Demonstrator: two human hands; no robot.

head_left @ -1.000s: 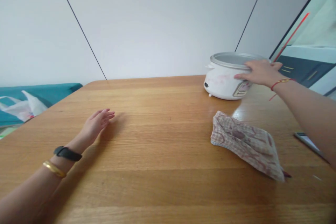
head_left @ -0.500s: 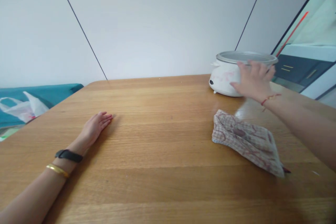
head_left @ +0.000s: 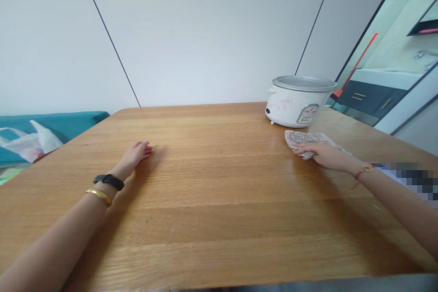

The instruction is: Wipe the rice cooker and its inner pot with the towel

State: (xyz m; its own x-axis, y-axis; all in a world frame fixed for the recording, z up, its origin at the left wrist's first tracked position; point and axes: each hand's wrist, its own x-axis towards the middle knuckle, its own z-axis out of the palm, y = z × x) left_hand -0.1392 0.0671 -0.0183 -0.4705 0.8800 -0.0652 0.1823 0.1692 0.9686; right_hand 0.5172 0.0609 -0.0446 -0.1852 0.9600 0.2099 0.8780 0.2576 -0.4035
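My right hand (head_left: 325, 154) lies on a patterned cloth (head_left: 303, 138) on the wooden table (head_left: 212, 182), fingers pressed onto it, just in front of a white rice cooker (head_left: 297, 102) with a metal rim. The cooker stands at the table's far right. My left hand (head_left: 137, 155) rests flat on the table at the left, fingers stretched out and holding nothing. That wrist wears a black band and a gold bangle; a red string circles the right wrist.
A teal bench (head_left: 51, 123) with a white plastic bag (head_left: 30, 139) sits beyond the table's left edge. A white wall stands behind. At the far right are a glass partition and dark drawers (head_left: 369, 98). A blurred patch lies by my right forearm.
My right hand left the rice cooker and came down onto the cloth, which now lies bunched closer to the cooker. My left hand barely moved.
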